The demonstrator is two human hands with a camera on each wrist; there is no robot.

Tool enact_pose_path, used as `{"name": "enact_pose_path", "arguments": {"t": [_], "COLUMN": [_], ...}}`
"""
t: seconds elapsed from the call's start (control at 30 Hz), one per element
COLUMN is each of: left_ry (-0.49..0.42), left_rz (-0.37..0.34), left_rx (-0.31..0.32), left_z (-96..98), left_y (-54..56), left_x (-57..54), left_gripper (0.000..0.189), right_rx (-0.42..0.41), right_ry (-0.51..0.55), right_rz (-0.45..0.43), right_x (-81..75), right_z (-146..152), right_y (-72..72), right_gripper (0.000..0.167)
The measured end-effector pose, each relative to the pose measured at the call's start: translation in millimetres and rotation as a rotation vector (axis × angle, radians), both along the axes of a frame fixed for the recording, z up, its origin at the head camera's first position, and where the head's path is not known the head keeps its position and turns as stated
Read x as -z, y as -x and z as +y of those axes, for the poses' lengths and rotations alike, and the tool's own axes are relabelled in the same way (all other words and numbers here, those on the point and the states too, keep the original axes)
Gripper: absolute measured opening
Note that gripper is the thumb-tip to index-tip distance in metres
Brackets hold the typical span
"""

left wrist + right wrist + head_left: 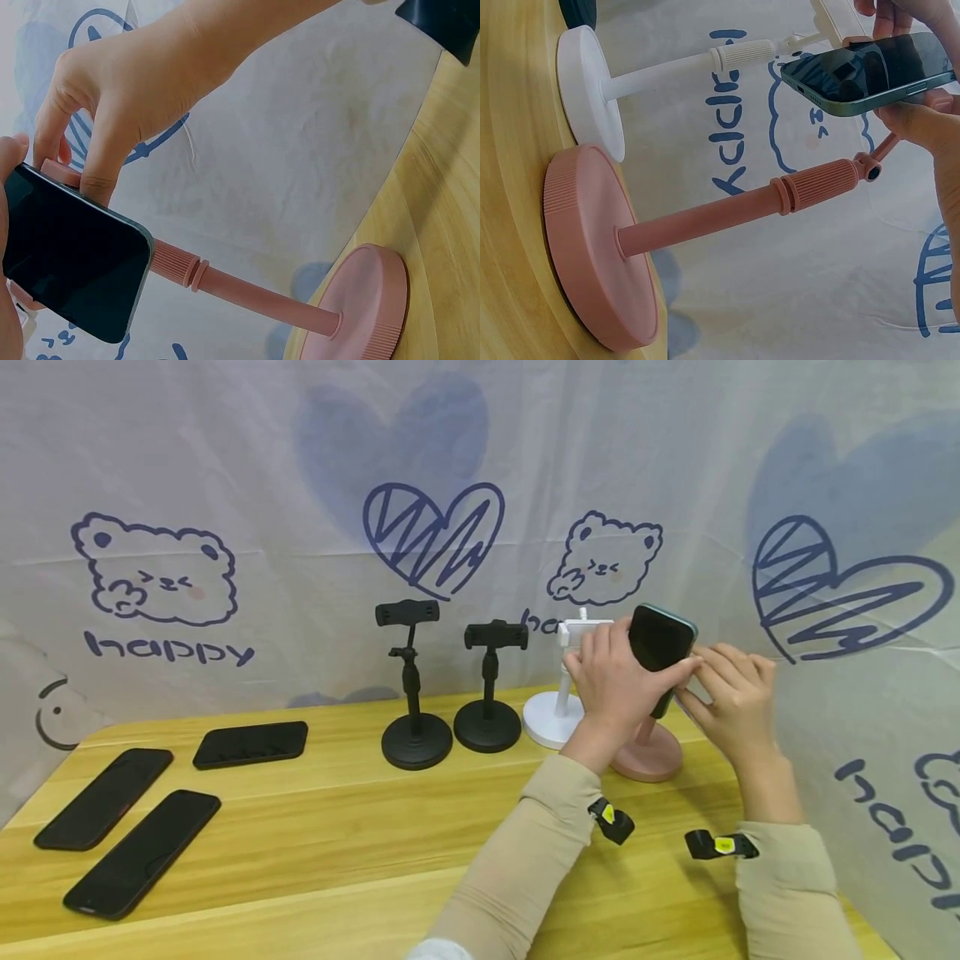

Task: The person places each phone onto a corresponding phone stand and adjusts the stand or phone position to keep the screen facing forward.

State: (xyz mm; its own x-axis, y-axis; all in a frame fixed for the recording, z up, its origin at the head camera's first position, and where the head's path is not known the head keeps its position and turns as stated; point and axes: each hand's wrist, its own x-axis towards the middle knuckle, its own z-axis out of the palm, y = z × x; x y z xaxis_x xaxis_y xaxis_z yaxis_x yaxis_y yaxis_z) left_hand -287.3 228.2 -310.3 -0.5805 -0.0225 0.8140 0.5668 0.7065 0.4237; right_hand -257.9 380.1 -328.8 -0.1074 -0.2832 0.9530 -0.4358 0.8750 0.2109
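A dark phone with a green-blue edge (663, 639) sits at the clamp of a pink phone stand (270, 300), screen outward. My left hand (618, 681) grips the phone from its left side, thumb across the lower screen. At the other edge, my right hand (735, 702) pinches the stand's pink clamp arm (61, 172) between thumb and fingers. The right wrist view shows the stand's round pink base (592, 247) on the table and its pole rising to a ball joint. Much of the clamp is hidden behind the phone and hands.
A white phone stand (553, 718) stands just left of the pink one. Farther left are two black phone stands, one taller (416, 743) and one shorter (487, 727). Three dark phones (251, 743) lie flat on the wooden table's left side. A printed curtain hangs behind and to the right.
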Motion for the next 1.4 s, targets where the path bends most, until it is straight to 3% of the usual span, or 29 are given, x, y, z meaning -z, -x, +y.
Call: {"name": "enact_pose_path", "arguments": {"t": [0.43, 0.6, 1.0, 1.4], "left_ry": [0.012, 0.001, -0.019, 0.061], "left_rz": [0.010, 0.012, -0.091, -0.101], "left_rx": [-0.007, -0.036, -0.004, 0.020], "left_z": [2.0, 2.3, 6.9, 1.4], "left_y": [1.0, 3.3, 1.9, 2.7], "left_x": [-4.3, -6.1, -5.3, -2.8], "left_gripper": [0.079, 0.081, 0.087, 0.094], "right_rx": [0.004, 0.010, 0.010, 0.031], "right_ry": [-0.006, -0.027, 0.018, 0.013], "right_rz": [0.044, 0.039, 0.012, -0.014], "right_x": [-3.8, -6.1, -2.1, 1.9], "right_z": [-0.1, -3.0, -2.1, 3.2], "right_y": [-0.4, 0.4, 3.6, 2.7], "right_gripper": [0.040, 0.035, 0.022, 0.032]}}
